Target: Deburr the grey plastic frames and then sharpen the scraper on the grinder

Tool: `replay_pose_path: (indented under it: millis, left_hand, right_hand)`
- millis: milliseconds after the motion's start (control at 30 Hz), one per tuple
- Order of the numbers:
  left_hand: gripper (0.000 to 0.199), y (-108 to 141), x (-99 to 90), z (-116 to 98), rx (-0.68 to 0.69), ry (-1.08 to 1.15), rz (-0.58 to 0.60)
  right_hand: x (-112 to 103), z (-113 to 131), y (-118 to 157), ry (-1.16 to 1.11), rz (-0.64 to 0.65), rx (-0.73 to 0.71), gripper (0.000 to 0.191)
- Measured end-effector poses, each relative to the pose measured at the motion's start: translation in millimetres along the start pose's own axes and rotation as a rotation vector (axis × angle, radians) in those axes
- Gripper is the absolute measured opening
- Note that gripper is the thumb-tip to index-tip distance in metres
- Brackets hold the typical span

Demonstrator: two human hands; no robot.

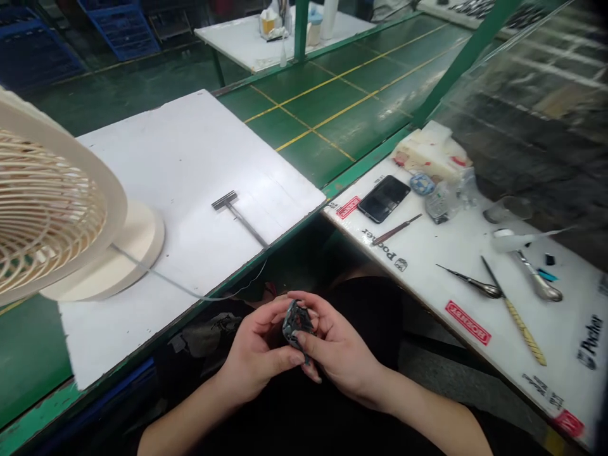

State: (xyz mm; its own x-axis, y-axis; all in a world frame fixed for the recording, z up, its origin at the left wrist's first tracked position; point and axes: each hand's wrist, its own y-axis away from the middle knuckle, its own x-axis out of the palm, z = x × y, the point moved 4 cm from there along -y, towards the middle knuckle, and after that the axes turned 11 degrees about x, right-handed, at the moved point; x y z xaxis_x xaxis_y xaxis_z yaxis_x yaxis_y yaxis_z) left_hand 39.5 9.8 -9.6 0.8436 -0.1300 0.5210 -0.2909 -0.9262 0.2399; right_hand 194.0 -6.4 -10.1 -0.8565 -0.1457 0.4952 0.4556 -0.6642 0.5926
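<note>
Both my hands are together above my lap, fingers curled round a small dark blue-grey object point(297, 322) with a hollow, uneven top; its kind I cannot make out. My left hand point(259, 351) holds it from the left, thumb along its lower side. From the right, my right hand point(335, 345) grips it, with the thumb pressed on its near edge. The fingers cover much of the object. Beyond my hands, a T-shaped metal razor-like tool point(242, 218) lies on a white board point(185, 152).
A cream fan-like thing with a woven cage point(52, 209) stands at left, trailing a thin grey cord point(180, 288). On the right-hand table point(427, 272) lie a phone point(384, 198), a brown-handled tool point(396, 229), a pointed tool point(475, 284), a yellow-handled file point(522, 329) and a metal-handled tool point(539, 278).
</note>
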Motion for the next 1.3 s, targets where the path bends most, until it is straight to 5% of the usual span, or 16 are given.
replay_pose_path:
  millis: [133, 267, 367, 500, 767, 900, 1000, 1200, 1300]
  left_hand:
    - [0.065, -2.9, -12.6, -7.5, 0.044, 0.016, -0.175]
    - [0.063, -2.4, -28.7, -19.4, 0.012, 0.065, -0.318]
    - [0.060, -0.2, -34.7, -23.4, -0.022, 0.030, -0.330]
    - [0.059, 3.1, -33.3, -19.1, -0.082, 0.006, -0.281]
    - [0.063, 12.8, -37.6, -9.6, -0.207, 0.157, -0.208]
    - [0.060, 12.4, -40.2, -7.5, -0.213, 0.160, -0.182]
    - [0.062, 9.7, -36.4, -7.2, -0.206, 0.122, -0.122]
    - [0.067, 4.0, -28.5, -7.1, -0.195, 0.123, -0.068]
    - [0.065, 0.8, -23.4, -8.8, -0.170, 0.173, -0.031]
  right_hand:
    - [-29.4, 23.4, 3.2, 0.241, -0.129, -0.088, 0.092]
    - [-102.9, 80.1, 20.5, 0.559, -0.658, -0.283, 0.061]
    - [-149.0, 114.8, 25.8, 0.770, -0.994, -0.320, 0.053]
    - [-175.9, 133.7, 12.6, 0.966, -1.161, -0.209, 0.039]
    - [-190.6, 138.7, 20.2, 0.984, -1.240, 0.014, 0.030]
    - [-199.0, 130.7, 42.6, 0.857, -1.248, 0.013, 0.013]
    - [-197.8, 122.5, 58.5, 0.720, -1.232, -0.048, 0.023]
    - [-147.3, 92.9, 69.5, 0.480, -0.926, -0.273, 0.074]
    - [-111.1, 69.1, 69.8, 0.415, -0.748, -0.321, 0.063]
